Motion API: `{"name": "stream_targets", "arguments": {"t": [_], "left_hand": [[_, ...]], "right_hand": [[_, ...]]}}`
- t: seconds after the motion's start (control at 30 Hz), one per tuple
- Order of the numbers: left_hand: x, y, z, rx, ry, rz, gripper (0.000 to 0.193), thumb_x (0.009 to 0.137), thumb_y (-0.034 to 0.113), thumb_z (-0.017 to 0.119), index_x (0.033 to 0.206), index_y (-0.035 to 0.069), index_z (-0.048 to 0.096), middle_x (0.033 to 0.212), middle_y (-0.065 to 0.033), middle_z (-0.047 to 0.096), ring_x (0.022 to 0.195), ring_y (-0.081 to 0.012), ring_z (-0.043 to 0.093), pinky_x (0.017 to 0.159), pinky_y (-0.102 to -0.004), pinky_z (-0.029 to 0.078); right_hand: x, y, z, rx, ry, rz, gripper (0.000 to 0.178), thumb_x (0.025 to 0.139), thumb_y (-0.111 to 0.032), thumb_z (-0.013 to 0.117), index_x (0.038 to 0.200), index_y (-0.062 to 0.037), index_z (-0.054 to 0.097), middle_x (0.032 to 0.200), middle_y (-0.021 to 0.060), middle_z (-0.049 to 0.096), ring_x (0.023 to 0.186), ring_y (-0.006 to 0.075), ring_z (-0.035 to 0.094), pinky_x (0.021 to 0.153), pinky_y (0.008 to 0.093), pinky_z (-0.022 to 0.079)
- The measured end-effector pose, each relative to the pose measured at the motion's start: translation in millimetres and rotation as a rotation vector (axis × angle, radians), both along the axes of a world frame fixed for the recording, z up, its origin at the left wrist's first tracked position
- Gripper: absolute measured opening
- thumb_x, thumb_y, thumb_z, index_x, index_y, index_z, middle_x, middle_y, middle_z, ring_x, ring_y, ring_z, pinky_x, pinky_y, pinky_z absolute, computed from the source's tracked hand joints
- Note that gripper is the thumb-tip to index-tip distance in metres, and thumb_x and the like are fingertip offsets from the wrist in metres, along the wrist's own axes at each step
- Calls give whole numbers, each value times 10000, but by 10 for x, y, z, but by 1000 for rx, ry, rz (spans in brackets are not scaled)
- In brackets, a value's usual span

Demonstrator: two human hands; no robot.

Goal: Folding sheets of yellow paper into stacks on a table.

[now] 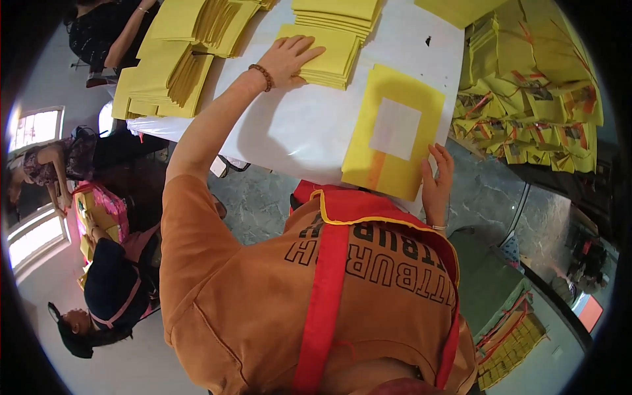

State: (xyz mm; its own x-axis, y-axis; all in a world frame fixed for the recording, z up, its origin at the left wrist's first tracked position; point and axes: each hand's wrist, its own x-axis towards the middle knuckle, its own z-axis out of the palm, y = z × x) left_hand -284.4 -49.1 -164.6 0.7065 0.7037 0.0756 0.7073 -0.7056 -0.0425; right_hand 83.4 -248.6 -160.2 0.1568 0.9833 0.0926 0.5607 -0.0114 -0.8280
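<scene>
My left hand (pixel 289 60), with a brown bead bracelet at the wrist, rests palm down on a stack of folded yellow papers (pixel 331 59). Its fingers are spread over the top and grip nothing that I can see. Nearer to me, a flat yellow sheet (pixel 431 108) lies slightly turned at the table's front right. On it are a white rectangle (pixel 396 130) and an orange strip (pixel 376 170). My right hand (pixel 438 183) is beside the sheet's right edge, fingers apart and slightly curved; whether the thumb touches the edge is hard to tell.
More folded yellow stacks (pixel 158 82) cover the far left of the white-covered table (pixel 263 141). A heap of yellow bundles with red ties (pixel 533 125) stands on the right. Other people sit at the left, one in dark clothes (pixel 112 283). Yellow bundles (pixel 513 349) lie lower right.
</scene>
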Motion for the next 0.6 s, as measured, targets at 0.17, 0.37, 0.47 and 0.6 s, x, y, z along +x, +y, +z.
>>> {"name": "stream_targets", "arguments": {"t": [0.17, 0.37, 0.47, 0.6], "left_hand": [[-42, -8, 121, 27, -13, 41, 873, 646, 408, 719, 1369, 217, 268, 1364, -114, 335, 1227, -303, 347, 993, -452, 289], [116, -218, 350, 130, -161, -36, 756, 730, 424, 644, 1369, 220, 295, 1374, -103, 337, 1205, -285, 380, 983, -438, 303], [391, -581, 349, -53, -322, -86, 705, 769, 407, 610, 1368, 198, 303, 1363, -136, 343, 1194, -303, 387, 976, -436, 305], [821, -1420, 30, -708, -835, 181, 699, 866, 381, 506, 1377, 8, 210, 1401, -225, 245, 1289, -344, 260, 1057, -396, 211]], "right_hand": [[16, 12, -16, 179, -174, 146, 299, 785, -136, 609, 1079, -78, 594, 1186, 86, 513, 1178, 294, 395, 979, 392, 319], [-3, 68, -91, 146, -222, 197, 293, 761, -155, 629, 1045, -84, 607, 1178, 81, 524, 1188, 304, 388, 985, 398, 317], [14, 35, -180, 151, -161, 175, 339, 772, -169, 623, 1098, -86, 583, 1228, 114, 487, 1208, 310, 371, 1000, 400, 301], [-35, 2, -134, 96, 22, 103, 479, 817, -177, 578, 1265, -66, 449, 1352, 155, 358, 1281, 306, 286, 1047, 383, 233]]}}
